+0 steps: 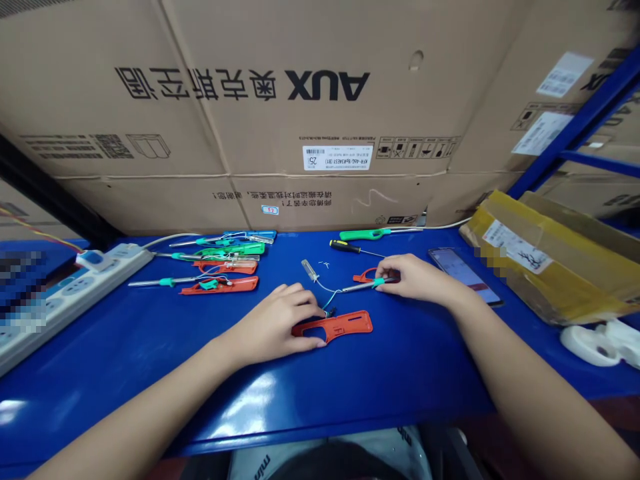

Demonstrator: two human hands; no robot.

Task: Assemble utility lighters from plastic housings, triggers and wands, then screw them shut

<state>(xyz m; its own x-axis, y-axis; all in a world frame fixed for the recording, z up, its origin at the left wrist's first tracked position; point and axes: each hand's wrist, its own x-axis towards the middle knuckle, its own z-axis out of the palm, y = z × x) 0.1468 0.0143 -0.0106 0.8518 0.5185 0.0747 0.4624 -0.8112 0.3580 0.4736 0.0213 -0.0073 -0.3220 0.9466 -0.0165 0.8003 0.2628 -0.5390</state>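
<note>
Near the middle of the blue table, my left hand [280,323] has its thumb and fingers closed on one end of a red plastic half-shell [353,324], whose slotted inner side faces up. To the right, my right hand [413,279] pinches a metal lighter tube [356,287] with a teal collar. Under those fingers lies another red shell piece [364,275], partly hidden. Thin wires run from the tube to a clear lighter insert [309,270] and down to a small dark part by my left fingertips.
Several opened lighters [225,285] lie at the left beside a white power strip [75,287]. A screwdriver [345,247], a green lighter [365,235], a phone [463,275] and a yellow-taped box [530,253] are behind and right. Cardboard [280,133] walls off the back.
</note>
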